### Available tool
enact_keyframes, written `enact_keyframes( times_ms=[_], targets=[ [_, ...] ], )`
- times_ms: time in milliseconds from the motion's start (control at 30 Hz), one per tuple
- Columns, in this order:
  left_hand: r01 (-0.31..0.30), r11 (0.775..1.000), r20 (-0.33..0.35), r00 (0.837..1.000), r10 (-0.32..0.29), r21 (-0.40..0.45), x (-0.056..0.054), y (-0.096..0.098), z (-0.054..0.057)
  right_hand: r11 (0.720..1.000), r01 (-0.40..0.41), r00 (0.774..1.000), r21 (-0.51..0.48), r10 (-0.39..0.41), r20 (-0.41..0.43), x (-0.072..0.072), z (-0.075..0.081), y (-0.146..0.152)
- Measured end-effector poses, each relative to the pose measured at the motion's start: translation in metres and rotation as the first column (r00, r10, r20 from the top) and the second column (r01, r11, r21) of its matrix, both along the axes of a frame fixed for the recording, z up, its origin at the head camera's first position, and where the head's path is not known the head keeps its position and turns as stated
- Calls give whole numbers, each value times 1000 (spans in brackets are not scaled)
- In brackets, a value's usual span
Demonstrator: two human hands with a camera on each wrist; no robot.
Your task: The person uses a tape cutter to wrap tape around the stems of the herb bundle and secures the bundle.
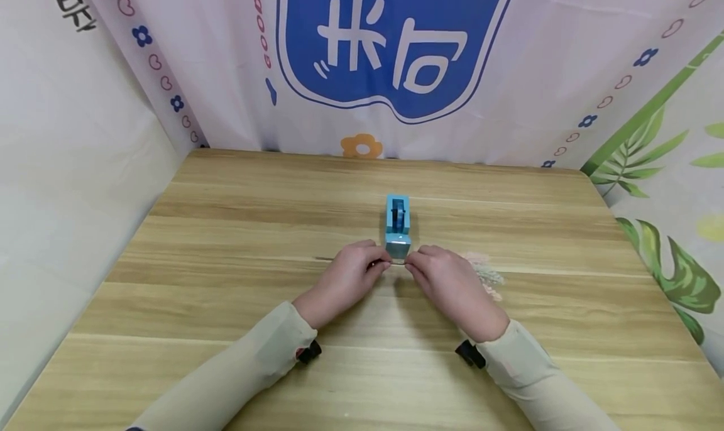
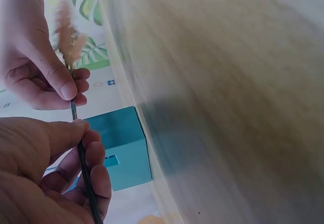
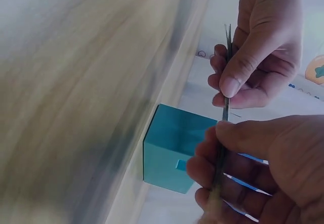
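A small bunch of fluffy pink and whitish flowers (image 1: 485, 275) on thin dark stems (image 2: 83, 163) lies crosswise between both hands. My left hand (image 1: 351, 274) pinches the stems between thumb and fingers toward their bare ends, which stick out past it. Closer to the flower heads, my right hand (image 1: 452, 283) grips the same stems. The fingertips of the two hands are close together, with a short length of stem showing between them. Just beyond them stands a light blue tape dispenser (image 1: 398, 227), its roll seated inside. In the right wrist view the dispenser (image 3: 167, 148) appears behind the stems.
All of this is on a wood-grain table (image 1: 226, 230). A printed cloth (image 1: 237, 104) hangs along its far edge, with a plain white cloth (image 1: 68, 167) at the left and a leaf-patterned one (image 1: 690, 217) at the right.
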State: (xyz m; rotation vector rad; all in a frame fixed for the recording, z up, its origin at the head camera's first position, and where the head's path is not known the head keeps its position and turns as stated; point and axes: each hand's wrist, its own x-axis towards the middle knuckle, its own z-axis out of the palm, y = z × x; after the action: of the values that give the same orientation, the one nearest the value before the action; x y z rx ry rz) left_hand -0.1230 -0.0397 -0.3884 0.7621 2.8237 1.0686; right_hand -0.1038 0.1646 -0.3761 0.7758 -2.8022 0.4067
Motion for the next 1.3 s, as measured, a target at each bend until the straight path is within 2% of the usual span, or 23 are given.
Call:
enact_keyframes(
  times_ms=[167, 300, 433, 633, 833, 1067, 1300],
  targets=[
    [-5, 1000, 3, 1000, 5, 9, -1, 0, 1, 1000, 11, 1000, -11, -11, -23, -2, -1, 0],
    [-5, 1000, 1, 1000, 5, -16, -3, 1, 1, 1000, 7, 999, -18, -7, -33, -4, -2, 0],
    [-1, 999, -2, 1000, 1, -39, -4, 1, 1, 1000, 13, 1000, -20, -13, -12, -5, -2, 0],
    [-12, 1000, -1, 1000, 12, -20, -6, 2, 0, 999, 32, 999, 5, -32, 22, -5, -2, -2],
    [-15, 1000, -11, 1000, 15, -5, -8, 3, -2, 1000, 7, 1000, 6, -7, 0, -6, -1, -2],
    [-21, 1000, 1, 1000, 21, 2, -10, 4, -4, 1000, 13, 1000, -18, -13, -24, -9, -2, -1],
    [6, 999, -27, 1000, -7, -35, -13, 5, -2, 999, 33, 999, -21, -33, -9, -10, -5, -1]
  ],
)
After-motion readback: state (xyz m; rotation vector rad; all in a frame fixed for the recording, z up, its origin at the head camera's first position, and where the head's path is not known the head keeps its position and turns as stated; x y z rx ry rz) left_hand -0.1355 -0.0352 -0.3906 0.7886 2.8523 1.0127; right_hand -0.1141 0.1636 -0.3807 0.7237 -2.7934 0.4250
